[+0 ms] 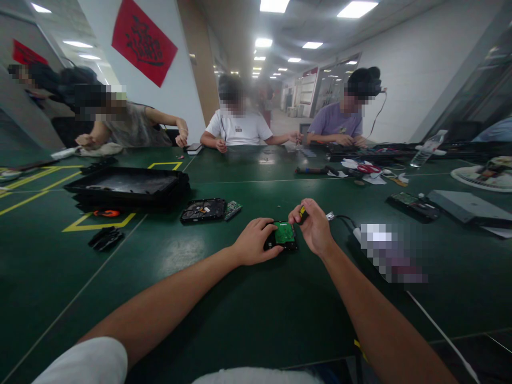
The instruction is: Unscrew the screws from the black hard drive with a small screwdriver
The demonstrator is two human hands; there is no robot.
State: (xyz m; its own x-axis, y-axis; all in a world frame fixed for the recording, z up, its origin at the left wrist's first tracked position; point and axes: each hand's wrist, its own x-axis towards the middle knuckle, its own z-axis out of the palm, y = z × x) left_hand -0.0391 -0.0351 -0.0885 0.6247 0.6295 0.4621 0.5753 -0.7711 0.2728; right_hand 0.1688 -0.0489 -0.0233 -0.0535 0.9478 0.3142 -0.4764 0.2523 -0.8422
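Note:
A hard drive (285,234) lies on the green table with its green circuit board facing up. My left hand (256,241) grips it from the left side, thumb along the near edge and fingers over the far part. My right hand (314,226) is closed around a screwdriver with a yellow and black handle (303,214), just right of the drive's far corner. The screwdriver's tip is too small to make out. Behind the left hand sit another hard drive (203,210) and a loose circuit board (232,209) beside it.
Stacked black trays (128,184) stand at the left, near black gloves (106,238). To the right are a cable, a power strip (366,240), another drive (414,205) and a grey metal box (472,208). A water bottle (428,149) stands farther back. Several people work across the table.

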